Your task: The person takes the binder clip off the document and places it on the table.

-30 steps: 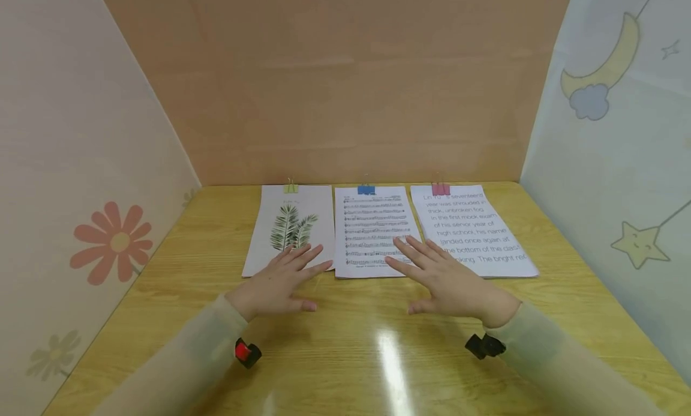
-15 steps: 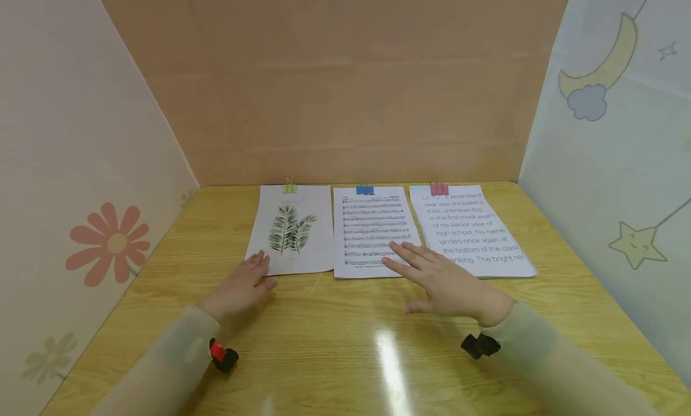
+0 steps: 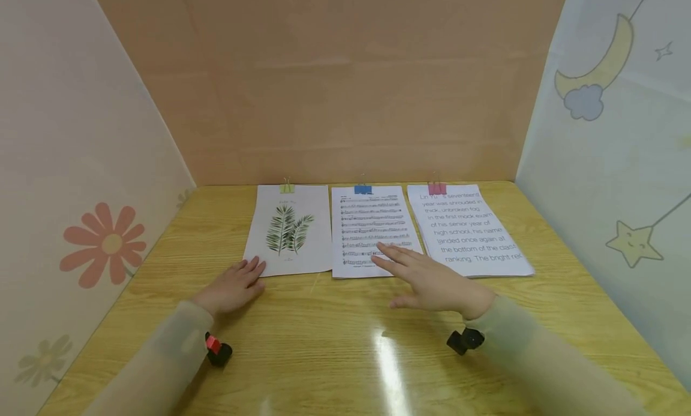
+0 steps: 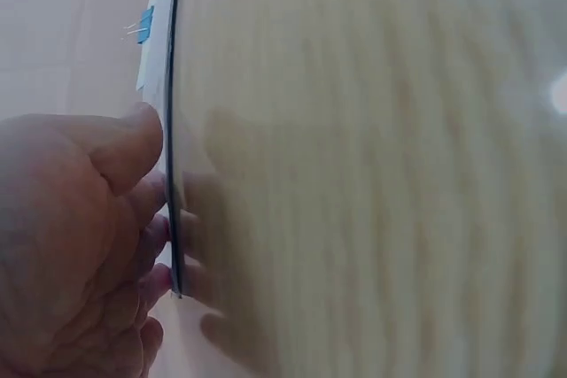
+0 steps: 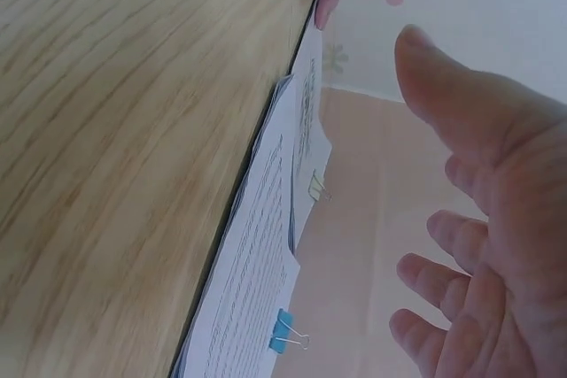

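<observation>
My left hand (image 3: 229, 287) lies at the near left corner of a paper stack printed with palm leaves (image 3: 288, 230), topped by a yellow-green binder clip (image 3: 287, 189). Its fingertips touch that corner in the head view; the left wrist view has the fingers (image 4: 152, 245) at the paper's edge, the thumb apart from them. With fingers spread, my right hand (image 3: 434, 281) holds nothing and hovers over the near edge of the sheet music stack (image 3: 372, 224), whose clip (image 3: 363, 189) is blue. To the right lies a text-printed stack (image 3: 466, 230) with a pink clip (image 3: 437, 189).
The three stacks lie side by side along the back of the glossy wooden table (image 3: 324, 350). A brown backdrop (image 3: 345, 92) rises behind it. White panels with drawings stand left and right. Black wrist cameras (image 3: 218, 351) hang below both sleeves.
My left hand has moved left and down from over the leaf print to that stack's near left corner. The right hand has shifted slightly left, still spread.
</observation>
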Action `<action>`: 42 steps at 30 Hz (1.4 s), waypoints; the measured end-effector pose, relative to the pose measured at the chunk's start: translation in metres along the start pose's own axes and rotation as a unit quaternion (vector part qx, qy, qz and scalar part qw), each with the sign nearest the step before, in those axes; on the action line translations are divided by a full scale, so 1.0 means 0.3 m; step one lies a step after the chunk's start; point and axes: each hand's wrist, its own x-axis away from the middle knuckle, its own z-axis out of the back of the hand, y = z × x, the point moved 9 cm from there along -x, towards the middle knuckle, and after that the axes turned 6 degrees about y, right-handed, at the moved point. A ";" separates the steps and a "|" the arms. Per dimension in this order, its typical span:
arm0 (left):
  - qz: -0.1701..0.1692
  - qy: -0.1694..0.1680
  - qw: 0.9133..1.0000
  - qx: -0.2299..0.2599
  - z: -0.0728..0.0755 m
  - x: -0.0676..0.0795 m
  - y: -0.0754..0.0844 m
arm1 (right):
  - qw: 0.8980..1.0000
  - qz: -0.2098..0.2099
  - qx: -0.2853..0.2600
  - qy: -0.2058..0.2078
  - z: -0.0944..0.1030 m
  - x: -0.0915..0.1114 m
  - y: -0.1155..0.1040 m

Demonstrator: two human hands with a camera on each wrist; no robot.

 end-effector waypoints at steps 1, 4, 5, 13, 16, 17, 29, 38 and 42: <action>0.000 -0.002 1.000 0.000 -0.001 0.006 -0.001 | 1.000 -0.001 -0.001 -0.002 -0.004 -0.004 0.000; -0.004 -0.002 1.000 -0.008 -0.003 0.027 -0.003 | 1.000 -0.004 -0.008 -0.007 -0.016 -0.016 0.000; -0.006 -0.001 1.000 -0.013 -0.004 0.036 -0.003 | 1.000 -0.006 -0.010 -0.009 -0.020 -0.019 0.000; -0.005 0.008 0.999 -0.034 0.001 0.111 0.017 | 1.000 0.002 -0.029 -0.007 -0.048 -0.041 -0.023; 0.003 0.009 0.999 -0.038 -0.001 0.136 0.021 | 0.999 0.014 -0.036 -0.004 -0.055 -0.047 -0.037; 0.006 0.009 0.999 -0.038 -0.002 0.145 0.022 | 0.999 0.015 -0.036 -0.006 -0.060 -0.048 -0.039; 0.014 0.030 0.999 -0.019 -0.010 0.253 0.045 | 0.998 0.000 -0.041 -0.039 -0.115 -0.052 -0.035; 0.032 0.047 0.998 -0.020 -0.019 0.309 0.078 | 0.998 0.021 -0.045 -0.035 -0.125 -0.091 -0.054; 0.039 0.042 0.998 -0.031 -0.028 0.322 0.105 | 0.998 0.014 -0.053 -0.044 -0.138 -0.129 -0.045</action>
